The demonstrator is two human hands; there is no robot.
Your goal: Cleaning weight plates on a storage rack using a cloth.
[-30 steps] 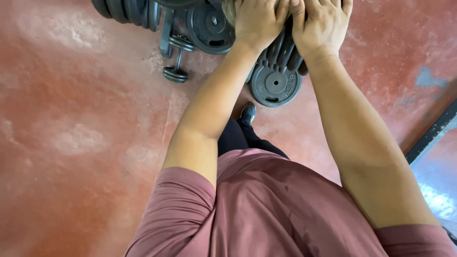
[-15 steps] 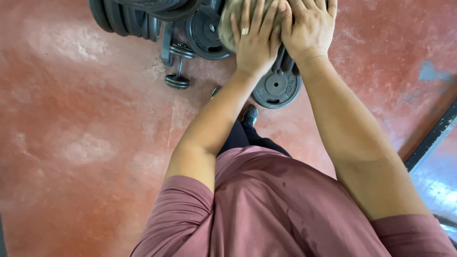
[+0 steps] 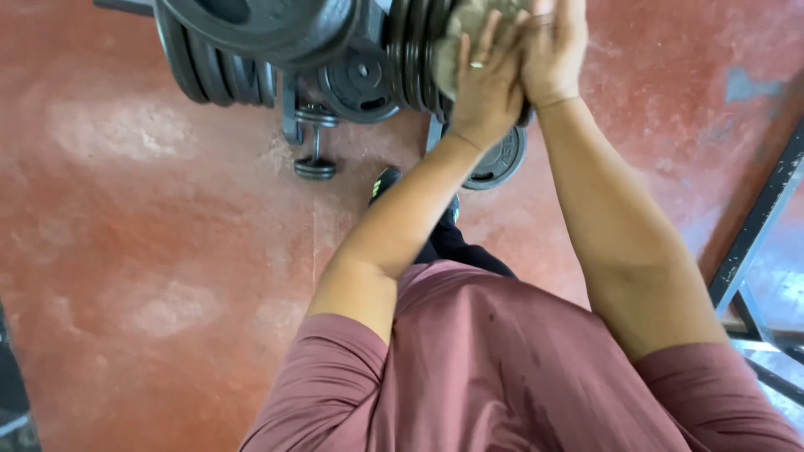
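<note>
Both my hands are raised at the top of the view around a worn, grey-brown round weight (image 3: 459,23). My left hand (image 3: 487,82), with a ring on one finger, presses flat against its near face. My right hand (image 3: 554,52) clasps its right side, touching my left hand. Only the weight's upper left part shows; the rest is hidden behind my fingers. Right behind it stands a row of dark iron plates (image 3: 412,52) on edge.
More dark plates (image 3: 251,33) stand at the top left, with a smaller plate (image 3: 360,84) between the rows. A small dumbbell (image 3: 316,149) and a flat plate (image 3: 506,161) lie on the red floor (image 3: 151,251). My shoe (image 3: 385,180) is below them. A black metal frame (image 3: 755,228) crosses at the right.
Both hands and the round weight have moved right and slightly up in view. More of the plate stack shows at the top left, and the metal frame at the right looks larger.
</note>
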